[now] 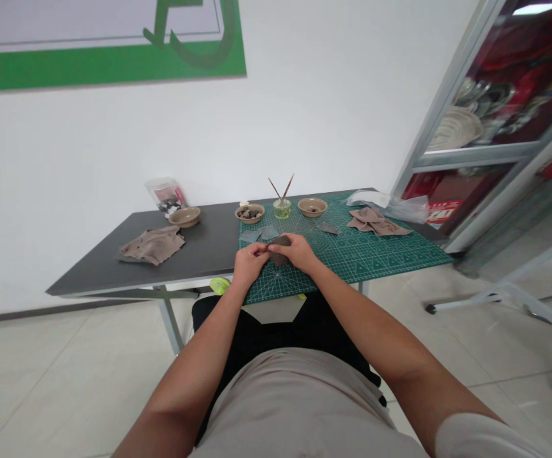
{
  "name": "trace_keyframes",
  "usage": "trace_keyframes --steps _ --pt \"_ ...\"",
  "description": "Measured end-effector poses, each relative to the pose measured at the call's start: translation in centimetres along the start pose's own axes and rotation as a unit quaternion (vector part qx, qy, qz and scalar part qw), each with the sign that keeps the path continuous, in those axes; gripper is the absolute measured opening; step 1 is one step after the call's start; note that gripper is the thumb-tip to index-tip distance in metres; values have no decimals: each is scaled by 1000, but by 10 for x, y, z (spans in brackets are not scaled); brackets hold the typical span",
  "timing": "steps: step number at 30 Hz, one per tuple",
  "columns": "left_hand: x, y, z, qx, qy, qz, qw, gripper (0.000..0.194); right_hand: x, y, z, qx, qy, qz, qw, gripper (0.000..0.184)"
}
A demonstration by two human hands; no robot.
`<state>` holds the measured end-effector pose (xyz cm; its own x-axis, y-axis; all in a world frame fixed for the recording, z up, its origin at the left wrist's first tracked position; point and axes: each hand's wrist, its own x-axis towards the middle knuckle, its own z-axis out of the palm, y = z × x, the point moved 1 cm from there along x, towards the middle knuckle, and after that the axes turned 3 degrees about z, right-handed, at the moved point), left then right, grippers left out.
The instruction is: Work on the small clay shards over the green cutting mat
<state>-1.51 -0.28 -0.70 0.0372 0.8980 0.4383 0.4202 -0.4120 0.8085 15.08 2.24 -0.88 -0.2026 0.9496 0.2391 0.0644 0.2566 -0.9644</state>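
Observation:
My right hand [299, 253] is closed on a small dark grey-brown piece [280, 253], held just above the green cutting mat [343, 261] near its front edge. Its material cannot be made out. The fingertips of my left hand [250, 262] pinch at the left edge of the same piece, touching it. Thin grey scraps [267, 233] lie on the mat just beyond my hands. Another dark grey scrap [328, 228] rests to the right of them.
Along the table's back stand a bowl of dark lumps [250, 214], a glass jar [282, 209] with two thin sticks, and another bowl [313, 207]. Brown cloths [154, 245] lie left, with a bowl [185, 217], and right [376, 221], near a plastic bag [407, 207].

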Motion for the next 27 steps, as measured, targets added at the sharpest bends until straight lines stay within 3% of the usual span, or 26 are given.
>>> trace_keyframes --steps 5,12,20,27 --pt "0 1 0 -14 17 -7 1000 10 0 0 -1 37 4 18 999 40" --pt "0 1 2 22 11 2 1000 5 -1 -5 -1 -83 10 0 997 42" --pt "-1 -3 2 -24 20 -7 999 10 -4 -3 -2 20 7 19 1000 42" --pt "2 -1 1 -7 -1 -18 1000 8 -1 -8 -2 -135 19 -19 990 43"
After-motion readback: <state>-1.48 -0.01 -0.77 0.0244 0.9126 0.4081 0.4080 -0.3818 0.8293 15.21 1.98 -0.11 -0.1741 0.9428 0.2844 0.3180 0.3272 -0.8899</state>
